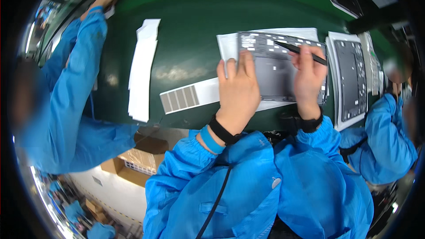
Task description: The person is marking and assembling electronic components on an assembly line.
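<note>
A dark grey flat panel (276, 77), dotted with small white patches along its far part, lies on white sheets (228, 46) on the green bench. My left hand (239, 89) rests with spread fingers on the panel's left side, fingertips at its edge. In my right hand (308, 77) is a pair of black tweezers (305, 53), gripped like a pen. Their tip points left, over the white patches at the panel's far part; whether it touches cannot be made out. A white strip with grey-brown rectangles (180, 98) runs out from beside my left hand.
A stack of white paper strips (143, 71) lies to the left. At the right, another dark panel (349, 79) sits on white sheets. Co-workers in blue sit on both sides; one sleeve (79, 75) reaches along the bench's left end. A cardboard box (137, 161) stands below the bench.
</note>
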A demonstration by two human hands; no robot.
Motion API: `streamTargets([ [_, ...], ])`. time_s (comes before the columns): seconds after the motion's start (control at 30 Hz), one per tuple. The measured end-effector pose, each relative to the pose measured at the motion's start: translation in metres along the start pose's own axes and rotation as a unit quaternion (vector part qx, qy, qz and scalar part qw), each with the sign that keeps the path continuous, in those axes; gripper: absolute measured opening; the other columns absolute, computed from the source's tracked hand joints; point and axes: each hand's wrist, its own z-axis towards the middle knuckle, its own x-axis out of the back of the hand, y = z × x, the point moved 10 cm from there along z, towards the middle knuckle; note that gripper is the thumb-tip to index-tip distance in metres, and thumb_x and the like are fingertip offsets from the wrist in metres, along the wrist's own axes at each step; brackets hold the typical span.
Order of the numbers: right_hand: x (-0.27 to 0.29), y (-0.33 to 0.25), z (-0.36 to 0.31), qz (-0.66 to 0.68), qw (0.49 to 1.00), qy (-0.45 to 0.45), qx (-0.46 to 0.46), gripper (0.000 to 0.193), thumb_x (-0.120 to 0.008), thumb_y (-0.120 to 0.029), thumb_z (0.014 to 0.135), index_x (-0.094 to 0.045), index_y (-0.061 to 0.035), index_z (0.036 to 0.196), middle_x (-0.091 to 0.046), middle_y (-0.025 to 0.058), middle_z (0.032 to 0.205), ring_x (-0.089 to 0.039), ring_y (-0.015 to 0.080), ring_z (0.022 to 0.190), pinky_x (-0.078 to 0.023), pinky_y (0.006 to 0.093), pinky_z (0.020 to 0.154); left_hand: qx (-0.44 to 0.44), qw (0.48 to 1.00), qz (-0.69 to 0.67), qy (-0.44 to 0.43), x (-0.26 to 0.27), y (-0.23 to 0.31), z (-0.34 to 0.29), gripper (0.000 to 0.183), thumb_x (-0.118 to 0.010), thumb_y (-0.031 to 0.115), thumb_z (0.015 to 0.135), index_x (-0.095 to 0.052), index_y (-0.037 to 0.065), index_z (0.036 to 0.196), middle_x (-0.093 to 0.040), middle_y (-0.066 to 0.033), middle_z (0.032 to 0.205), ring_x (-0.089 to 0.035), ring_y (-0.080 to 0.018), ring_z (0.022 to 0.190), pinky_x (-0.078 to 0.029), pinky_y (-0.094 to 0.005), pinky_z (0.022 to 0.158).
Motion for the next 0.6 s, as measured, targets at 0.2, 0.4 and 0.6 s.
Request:
streamTargets([
  [0.2, -0.066, 0.006, -0.059, 0.062, 0.965, -0.191, -0.169, 0.014, -0.056, -0.013, 0.096, -0.056, -0.0006, 0.091, -0.063, 0.0073, 0.078, -0.058, 0.0098, 0.066, -0.049, 0.0250, 0.065, 0.027, 0.992, -0.123, 0.005, 0.047, -0.036, -0.074, 0.056, -0.062, 0.009, 0.083, -0.046, -0.002, 0.135, -0.056, -0.0175, 0.129, -0.047, -0.0360, 0.125, -0.035, -0.0483, 0.106],
  [0.4, -0.142, 0.032, -0.094, -0.047, 0.939, -0.316, -0.127, 0.012, -0.059, -0.010, 0.092, -0.061, 0.0019, 0.095, -0.066, 0.0072, 0.081, -0.063, 0.0121, 0.074, -0.052, 0.0268, 0.068, 0.048, 0.994, -0.099, 0.001, 0.033, -0.062, -0.105, 0.051, -0.062, 0.010, 0.080, -0.053, -0.002, 0.129, -0.054, -0.0170, 0.132, -0.050, -0.0326, 0.123, -0.040, -0.0436, 0.101],
  [0.6, -0.161, 0.041, -0.097, -0.072, 0.935, -0.321, -0.128, 0.016, -0.059, -0.014, 0.093, -0.061, 0.0013, 0.095, -0.067, 0.0119, 0.075, -0.068, 0.0177, 0.068, -0.052, 0.0289, 0.062, 0.040, 0.994, -0.095, 0.029, 0.031, -0.066, -0.106, 0.048, -0.063, 0.013, 0.076, -0.059, -0.001, 0.121, -0.057, -0.0156, 0.127, -0.052, -0.0315, 0.122, -0.041, -0.0434, 0.100],
])
